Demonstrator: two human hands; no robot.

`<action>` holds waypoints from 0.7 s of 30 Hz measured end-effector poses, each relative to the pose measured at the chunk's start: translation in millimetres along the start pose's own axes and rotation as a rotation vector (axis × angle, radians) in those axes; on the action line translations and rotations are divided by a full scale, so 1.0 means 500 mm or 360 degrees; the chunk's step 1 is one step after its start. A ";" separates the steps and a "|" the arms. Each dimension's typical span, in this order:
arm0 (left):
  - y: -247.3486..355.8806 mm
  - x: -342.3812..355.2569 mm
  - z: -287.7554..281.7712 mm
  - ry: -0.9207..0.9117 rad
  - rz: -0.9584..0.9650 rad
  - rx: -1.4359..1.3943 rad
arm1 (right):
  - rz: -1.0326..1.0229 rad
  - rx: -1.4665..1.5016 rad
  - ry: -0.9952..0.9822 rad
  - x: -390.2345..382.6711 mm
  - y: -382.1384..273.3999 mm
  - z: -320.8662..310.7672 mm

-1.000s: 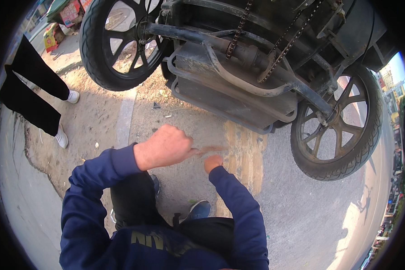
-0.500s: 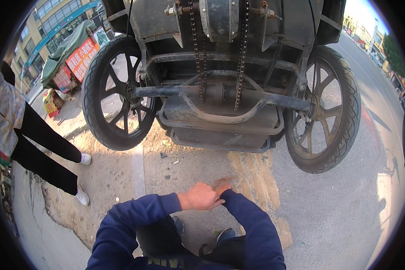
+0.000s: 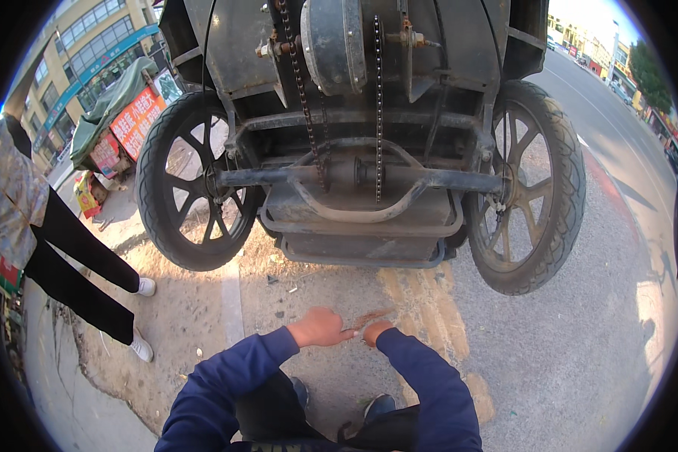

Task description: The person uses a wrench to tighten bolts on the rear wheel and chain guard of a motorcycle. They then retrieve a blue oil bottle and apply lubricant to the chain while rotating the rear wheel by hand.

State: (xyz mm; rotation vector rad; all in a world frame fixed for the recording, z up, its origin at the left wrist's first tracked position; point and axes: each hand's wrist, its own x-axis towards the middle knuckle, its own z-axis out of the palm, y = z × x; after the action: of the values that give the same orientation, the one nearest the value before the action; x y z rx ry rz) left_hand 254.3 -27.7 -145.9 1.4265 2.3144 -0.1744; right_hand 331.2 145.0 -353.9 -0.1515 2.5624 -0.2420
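My left hand [image 3: 319, 327] is held over the ground in front of me, one finger stretched toward my right hand, with no object visible in it. A small gap lies between that fingertip and my right hand [image 3: 377, 332], which is bent downward at the end of its blue sleeve; its fingers are mostly hidden. Beyond both hands stands a tipped-up black vehicle, its underside facing me. It shows a left wheel [image 3: 196, 181], a right wheel [image 3: 531, 188], an axle [image 3: 252, 176], a round drum housing [image 3: 333, 47] and hanging chains [image 3: 378, 109]. Neither hand touches the vehicle.
A person in black trousers [image 3: 83, 275] and white shoes stands close on my left. Behind them are a tarp-covered stall [image 3: 113, 102] and an orange sign [image 3: 138, 120]. A reddish-brown patch [image 3: 373, 316] marks the ground by my hands. A road [image 3: 603, 113] runs along the right.
My hands have drawn apart; before, the left one overlapped the right at the wrist. The vehicle has shifted slightly left in view as my head moved.
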 end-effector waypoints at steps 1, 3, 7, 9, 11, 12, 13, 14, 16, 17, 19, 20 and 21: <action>-0.003 0.005 -0.017 -0.0222 -0.0013 -0.0139 | -0.0081 0.0282 0.0027 -0.022 0.034 -0.016; 0.002 0.020 -0.065 -0.0672 -0.0028 -0.0411 | -0.0233 0.0840 0.0089 -0.061 0.103 -0.058; -0.014 -0.041 -0.049 0.0038 0.0165 -0.0969 | -0.0220 0.1384 0.0328 -0.255 -0.048 -0.349; 0.022 -0.037 -0.097 0.0153 0.0340 -0.1768 | -0.0379 0.1633 0.0863 -0.300 -0.082 -0.373; 0.048 -0.034 -0.130 0.0310 0.0358 -0.2514 | -0.0498 0.1691 0.1180 -0.326 -0.111 -0.422; 0.052 -0.044 -0.146 0.0436 0.0421 -0.2516 | -0.0496 0.1636 0.1214 -0.345 -0.124 -0.463; 0.055 -0.054 -0.168 0.0562 0.0491 -0.2515 | -0.0489 0.1574 0.1251 -0.361 -0.135 -0.498; 0.048 -0.062 -0.190 0.0696 0.0567 -0.2505 | -0.0453 0.1404 0.1200 -0.366 -0.142 -0.519; 0.022 -0.086 -0.225 0.0772 0.0679 -0.2383 | -0.0588 0.1519 0.1195 -0.365 -0.157 -0.555; 0.012 -0.096 -0.236 0.0803 0.0740 -0.2325 | -0.0644 0.1577 0.1193 -0.365 -0.163 -0.567; -0.006 -0.102 -0.255 0.0823 0.0788 -0.2367 | -0.0694 0.1603 0.1180 -0.363 -0.166 -0.592; -0.017 -0.099 -0.260 0.0913 0.0841 -0.2296 | -0.0714 0.1620 0.1180 -0.357 -0.167 -0.601; -0.025 -0.101 -0.270 0.0990 0.0893 -0.2216 | -0.0711 0.1632 0.1271 -0.350 -0.170 -0.609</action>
State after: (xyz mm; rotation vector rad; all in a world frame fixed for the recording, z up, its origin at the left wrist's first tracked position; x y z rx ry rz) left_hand 225.0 -32.4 -4.1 1.2262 1.4725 1.8235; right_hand 318.0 132.4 7.0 -0.2596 2.6958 -2.0557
